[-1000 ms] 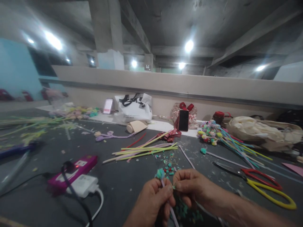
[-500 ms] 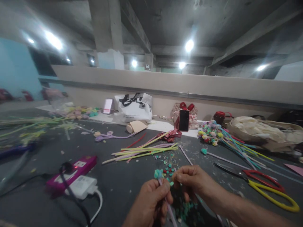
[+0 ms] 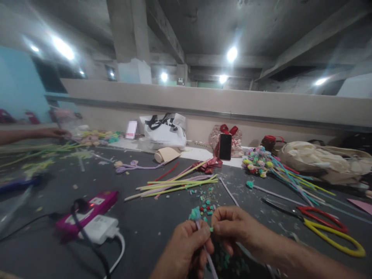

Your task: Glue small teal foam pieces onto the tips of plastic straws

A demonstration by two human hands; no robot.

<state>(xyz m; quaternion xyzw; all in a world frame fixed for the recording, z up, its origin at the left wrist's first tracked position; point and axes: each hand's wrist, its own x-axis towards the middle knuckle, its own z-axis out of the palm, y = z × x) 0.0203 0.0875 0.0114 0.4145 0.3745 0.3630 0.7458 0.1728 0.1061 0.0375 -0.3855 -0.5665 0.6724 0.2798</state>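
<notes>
Left hand (image 3: 186, 242) gripped a teal-topped stem (image 3: 195, 213), right hand (image 3: 242, 228) pinched a green scrap (image 3: 211, 229), while yellow stems (image 3: 162, 182) lay bare beyond.

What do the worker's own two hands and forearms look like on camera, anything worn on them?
Both the left hand and right hand are bare, without gloves. No rings, watch or bracelet can be seen, and no sleeve shows on the visible forearms.
</notes>
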